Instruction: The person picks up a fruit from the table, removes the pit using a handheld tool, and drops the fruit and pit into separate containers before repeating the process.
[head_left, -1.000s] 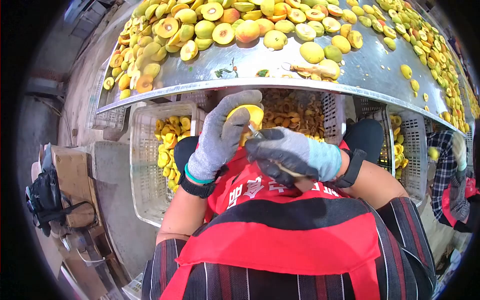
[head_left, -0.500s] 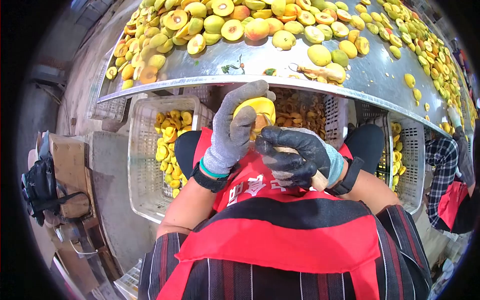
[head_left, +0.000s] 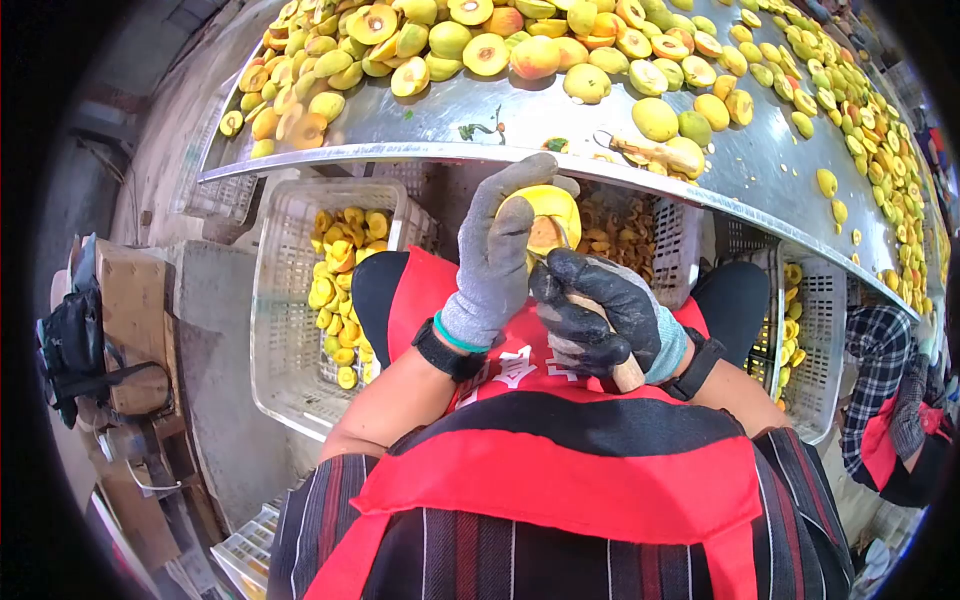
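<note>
My left hand (head_left: pixel 495 255), in a grey glove, is closed round a yellow halved fruit (head_left: pixel 548 215), whose cut, brownish centre faces my right hand. My right hand (head_left: pixel 605 310), in a grey glove with dark fingers, grips a tool by its wooden handle (head_left: pixel 627 374). The tool's tip is hidden at the fruit, where my right fingertips come close to it. Both hands are above the red apron (head_left: pixel 425 290), just below the metal table's front edge (head_left: pixel 400 151). Many halved fruits (head_left: pixel 486 54) lie on that table.
A white crate (head_left: pixel 280 290) with yellow fruit pieces stands at left, another crate (head_left: pixel 820 330) at right. Brown scraps (head_left: pixel 620 235) lie below the table edge. A wooden-handled tool (head_left: pixel 645 152) rests on the table. A co-worker's checked sleeve (head_left: pixel 872 375) shows at far right.
Both hands have shifted slightly right and the view has turned a little. More of the fruit's cut centre shows. My right hand has turned, with the handle's end now pointing down.
</note>
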